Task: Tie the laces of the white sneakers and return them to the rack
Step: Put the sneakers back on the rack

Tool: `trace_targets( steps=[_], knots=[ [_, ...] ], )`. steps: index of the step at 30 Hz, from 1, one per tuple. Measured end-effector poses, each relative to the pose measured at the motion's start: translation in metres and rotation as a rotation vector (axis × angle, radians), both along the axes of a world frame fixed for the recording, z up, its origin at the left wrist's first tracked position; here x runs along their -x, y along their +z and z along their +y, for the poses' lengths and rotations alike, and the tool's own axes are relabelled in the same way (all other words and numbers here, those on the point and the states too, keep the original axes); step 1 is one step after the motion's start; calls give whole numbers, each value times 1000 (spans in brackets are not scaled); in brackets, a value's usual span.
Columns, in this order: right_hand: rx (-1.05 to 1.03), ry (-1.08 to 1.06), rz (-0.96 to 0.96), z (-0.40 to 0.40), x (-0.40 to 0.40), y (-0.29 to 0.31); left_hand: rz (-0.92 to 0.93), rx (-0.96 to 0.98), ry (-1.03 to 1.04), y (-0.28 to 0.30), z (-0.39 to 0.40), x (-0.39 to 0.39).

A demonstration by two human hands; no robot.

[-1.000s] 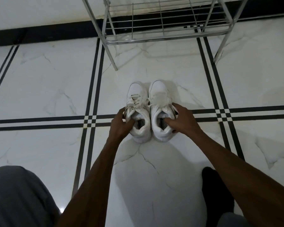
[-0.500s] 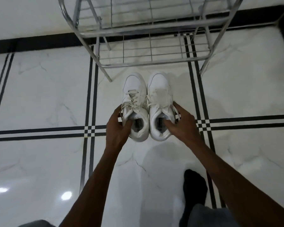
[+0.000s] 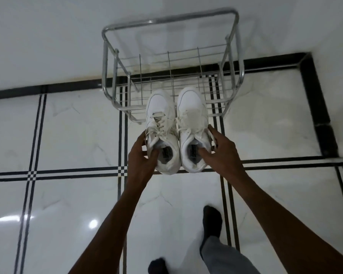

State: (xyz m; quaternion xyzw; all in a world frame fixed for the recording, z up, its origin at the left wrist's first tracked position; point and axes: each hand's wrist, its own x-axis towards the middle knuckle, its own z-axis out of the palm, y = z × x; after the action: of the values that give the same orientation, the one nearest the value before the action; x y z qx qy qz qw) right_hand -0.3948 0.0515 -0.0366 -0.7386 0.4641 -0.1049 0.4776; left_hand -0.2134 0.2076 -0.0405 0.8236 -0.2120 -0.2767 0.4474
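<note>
1. Head view, item one: your left hand (image 3: 142,155) grips the left white sneaker (image 3: 161,133) at its collar, thumb tucked inside the opening, fingers curled round the outer side.
2. Your right hand (image 3: 219,153) grips the right white sneaker (image 3: 192,127) the same way, thumb in the opening, fingers wrapped on the outer side near the laces.
3. The pair: held side by side, touching along their inner edges, toes pointing away from you, heels toward you. Both sit above the floor; their toes overlap the front edge of the rack in this view, though you cannot tell whether they touch it.
4. Laces (image 3: 159,125): threaded and drawn across both tongues; whether the knots are finished cannot be told from here.
5. Metal wire shoe rack (image 3: 125,107): chrome tube frame with wire grid shelves, standing against the white wall (image 3: 48,36), directly beyond the sneakers.
6. Floor (image 3: 77,135): glossy white marble tiles with thin black double stripes and a broad black border along the wall.
7. Your feet: a dark sock (image 3: 212,218) below the right forearm, with a grey trouser leg (image 3: 222,256) over it; a second dark sock (image 3: 157,265) at the bottom edge.
</note>
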Motion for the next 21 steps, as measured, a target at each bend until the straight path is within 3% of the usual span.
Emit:
trace_targets(
  steps=[9, 21],
  knots=[
    [-75, 50, 74, -75, -61, 46, -59, -47, -25, 34, -71, -57],
    [-100, 40, 141, -163, -160, 4, 16, -112, -72, -10, -168, -156]
  ],
)
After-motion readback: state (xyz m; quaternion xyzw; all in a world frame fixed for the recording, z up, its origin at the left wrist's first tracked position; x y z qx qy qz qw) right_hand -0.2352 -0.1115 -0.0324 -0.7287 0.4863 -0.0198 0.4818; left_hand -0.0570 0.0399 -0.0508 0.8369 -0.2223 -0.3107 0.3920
